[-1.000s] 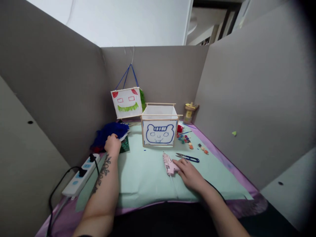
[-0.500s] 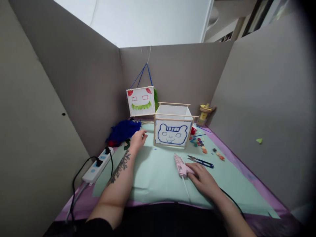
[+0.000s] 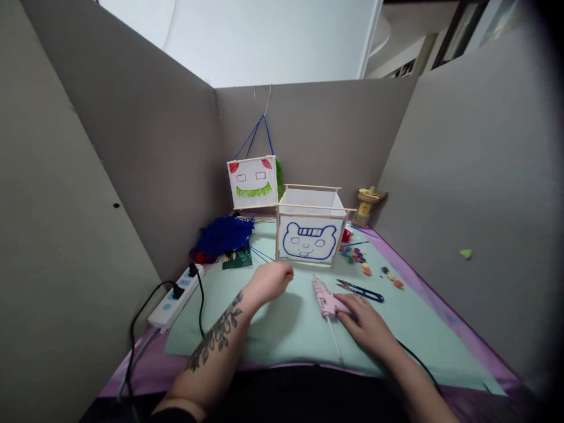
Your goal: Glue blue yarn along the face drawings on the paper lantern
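right hand (image 3: 363, 320) grips the pink glue gun (image 3: 325, 298); left hand (image 3: 269, 281), loosely curled and empty, hovers near the paper box (image 3: 311, 232).

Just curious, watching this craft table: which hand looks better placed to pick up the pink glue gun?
Probably the right hand: it already rests on the glue gun. The left hand hovers over the green mat, apart from the gun, in front of the bear box.
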`<action>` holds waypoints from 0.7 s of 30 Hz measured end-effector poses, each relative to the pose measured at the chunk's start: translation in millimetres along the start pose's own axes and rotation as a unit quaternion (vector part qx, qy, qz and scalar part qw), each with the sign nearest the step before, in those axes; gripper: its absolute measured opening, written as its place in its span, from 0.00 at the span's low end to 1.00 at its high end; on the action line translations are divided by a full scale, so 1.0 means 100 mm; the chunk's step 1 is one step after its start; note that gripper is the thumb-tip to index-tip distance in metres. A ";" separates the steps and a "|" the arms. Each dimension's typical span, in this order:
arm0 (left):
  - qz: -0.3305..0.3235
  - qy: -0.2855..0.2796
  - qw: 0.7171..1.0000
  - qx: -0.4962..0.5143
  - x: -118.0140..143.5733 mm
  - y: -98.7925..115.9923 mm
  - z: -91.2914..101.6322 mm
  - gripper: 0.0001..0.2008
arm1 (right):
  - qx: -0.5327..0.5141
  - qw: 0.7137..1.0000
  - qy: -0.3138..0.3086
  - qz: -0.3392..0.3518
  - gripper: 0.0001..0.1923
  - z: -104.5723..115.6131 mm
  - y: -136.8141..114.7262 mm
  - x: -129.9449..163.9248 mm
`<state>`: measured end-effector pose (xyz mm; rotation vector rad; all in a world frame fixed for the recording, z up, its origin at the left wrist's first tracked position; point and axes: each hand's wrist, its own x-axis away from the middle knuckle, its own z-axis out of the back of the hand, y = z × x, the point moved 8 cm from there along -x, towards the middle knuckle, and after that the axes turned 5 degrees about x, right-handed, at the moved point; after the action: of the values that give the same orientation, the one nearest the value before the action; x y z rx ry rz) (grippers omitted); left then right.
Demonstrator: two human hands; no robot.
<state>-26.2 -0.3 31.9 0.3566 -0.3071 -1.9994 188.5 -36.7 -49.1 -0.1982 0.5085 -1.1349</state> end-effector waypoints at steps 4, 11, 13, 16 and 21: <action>-0.020 -0.028 0.999 -0.024 0.20 0.31 -0.24 0.14 | -0.006 1.000 0.007 0.002 0.21 0.01 0.01 0.01; -0.011 -0.079 0.994 -0.068 0.44 0.47 -0.39 0.22 | 0.002 1.000 0.009 -0.002 0.21 -0.01 0.04 0.01; 0.064 -0.078 0.990 -0.098 0.49 0.33 -0.24 0.27 | 0.000 1.000 0.006 -0.004 0.21 -0.02 0.05 0.01; 0.184 -0.057 0.971 -0.141 0.53 -0.11 0.18 0.24 | -0.004 1.000 0.000 -0.008 0.21 -0.02 0.05 0.01; 0.306 0.043 0.932 -0.191 0.45 -1.05 0.94 0.10 | -0.006 1.000 0.003 -0.004 0.21 -0.01 0.03 0.01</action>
<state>-167.7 10.5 75.3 0.0782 0.0365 -1.3793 191.1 -36.0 -51.3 -0.2068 0.5212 -1.1411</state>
